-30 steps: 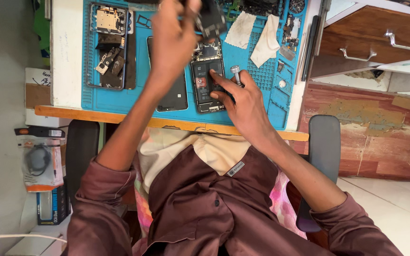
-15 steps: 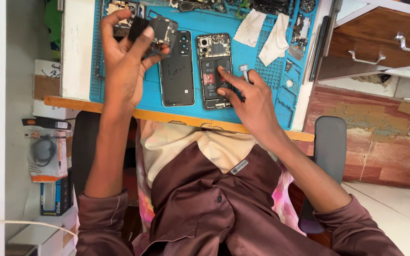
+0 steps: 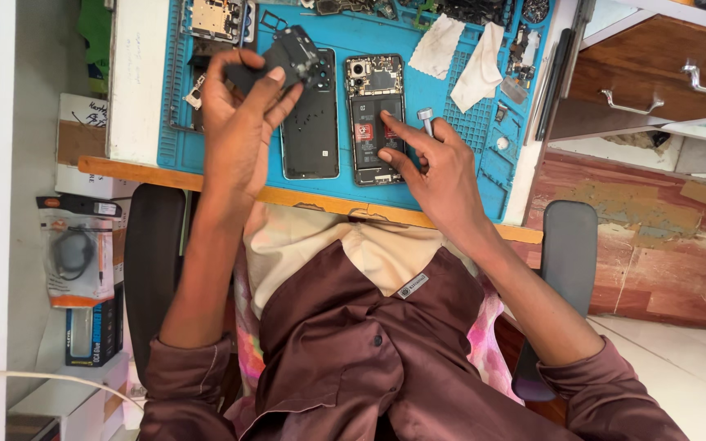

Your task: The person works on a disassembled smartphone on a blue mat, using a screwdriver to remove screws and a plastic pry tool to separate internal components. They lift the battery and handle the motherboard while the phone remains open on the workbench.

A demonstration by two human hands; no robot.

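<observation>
Since the earlier frame, the left hand (image 3: 243,122) had come down from the far edge of the blue work mat (image 3: 443,175) toward its near left part, bringing a dark phone part (image 3: 283,59) with it, while the right hand (image 3: 435,159) had stayed on the opened phone (image 3: 373,118) with little change. The left hand was closed around the dark part, fingers and thumb gripping it just above the black back cover (image 3: 310,122), which lay flat on the mat beside the opened phone. The right hand pressed its forefinger onto the opened phone's dark battery area, and a small metal-tipped tool (image 3: 426,121) stood up between its fingers; the hand was partly curled about that tool. The opened phone lay near the middle of the mat, lengthwise toward the far edge, its camera end farthest from the person. Two white cloths (image 3: 459,53) lay toward the far right corner of the mat. A bare circuit board (image 3: 216,18) sat at the far left corner. The mat rested on a wooden-edged desk (image 3: 320,200).
</observation>
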